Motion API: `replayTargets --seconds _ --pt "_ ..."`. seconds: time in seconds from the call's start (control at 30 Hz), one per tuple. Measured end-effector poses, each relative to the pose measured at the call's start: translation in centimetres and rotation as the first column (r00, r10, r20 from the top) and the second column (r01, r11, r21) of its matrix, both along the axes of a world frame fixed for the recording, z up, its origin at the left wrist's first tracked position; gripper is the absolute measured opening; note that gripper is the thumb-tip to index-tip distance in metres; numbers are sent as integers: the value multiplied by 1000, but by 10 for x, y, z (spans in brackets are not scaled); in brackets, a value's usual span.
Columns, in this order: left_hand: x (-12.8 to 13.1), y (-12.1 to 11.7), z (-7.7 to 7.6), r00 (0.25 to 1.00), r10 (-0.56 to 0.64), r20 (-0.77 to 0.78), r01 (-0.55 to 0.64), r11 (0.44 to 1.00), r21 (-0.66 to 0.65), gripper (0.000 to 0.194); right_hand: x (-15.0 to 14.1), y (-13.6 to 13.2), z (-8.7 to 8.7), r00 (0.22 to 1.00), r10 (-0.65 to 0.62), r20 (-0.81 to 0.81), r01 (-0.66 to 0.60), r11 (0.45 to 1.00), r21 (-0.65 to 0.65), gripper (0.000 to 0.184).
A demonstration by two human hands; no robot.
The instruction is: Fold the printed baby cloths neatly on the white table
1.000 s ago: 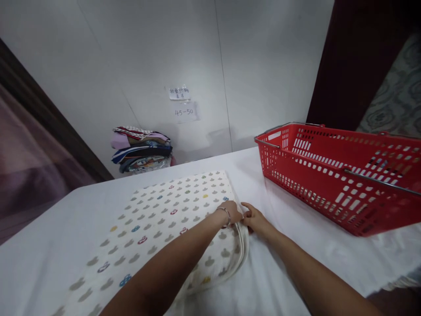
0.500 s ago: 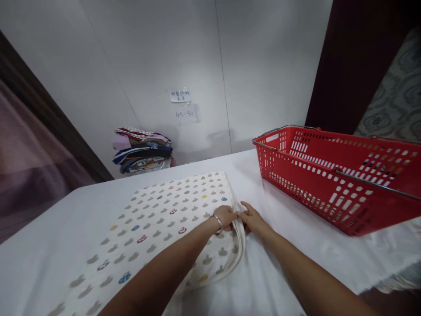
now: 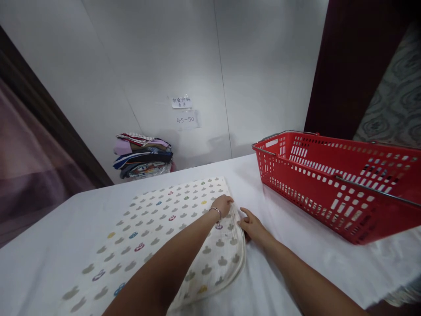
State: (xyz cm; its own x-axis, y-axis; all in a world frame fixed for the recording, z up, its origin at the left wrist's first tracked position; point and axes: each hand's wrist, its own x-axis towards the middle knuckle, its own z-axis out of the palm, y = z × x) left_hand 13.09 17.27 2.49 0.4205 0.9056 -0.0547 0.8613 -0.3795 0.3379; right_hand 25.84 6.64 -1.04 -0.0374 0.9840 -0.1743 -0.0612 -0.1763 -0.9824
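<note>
A folded white cloth (image 3: 158,228) printed with small grey and coloured shapes lies flat on the white-covered table (image 3: 66,219). My left hand (image 3: 223,204), with a bracelet at the wrist, rests on the cloth's right edge, fingers curled over it. My right hand (image 3: 250,224) sits just beside it at the same edge, thumb and fingers pinching the cloth's folded border.
A red plastic shopping basket (image 3: 332,184) with metal handles stands on the table at the right. A stack of folded clothes (image 3: 143,156) sits by the white wall at the back. Two paper notes (image 3: 183,110) are stuck on the wall. A dark curtain hangs at left.
My left hand has slid farther up along the cloth's right edge, away from my right hand; the two hands were touching before. The cloth's edge lies flatter.
</note>
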Motion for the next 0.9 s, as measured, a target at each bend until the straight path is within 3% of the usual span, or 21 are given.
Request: replayTargets --seconds 0.2,0.47,0.6,0.9 --pt "1 9 4 947 -257 -193 273 960 65 32 1 2 -6 1000 4 20 -5 1000 30 63" --pt "3 25 12 785 -493 -375 548 835 48 24 1 1 -5 999 8 39 -9 999 37 60" --pt "3 29 12 731 -540 -418 607 794 34 17 1 -1 -2 1000 14 22 -14 1000 23 59" --pt "-1 31 19 732 -540 -416 610 791 46 13 2 3 -7 999 13 36 -15 999 38 61"
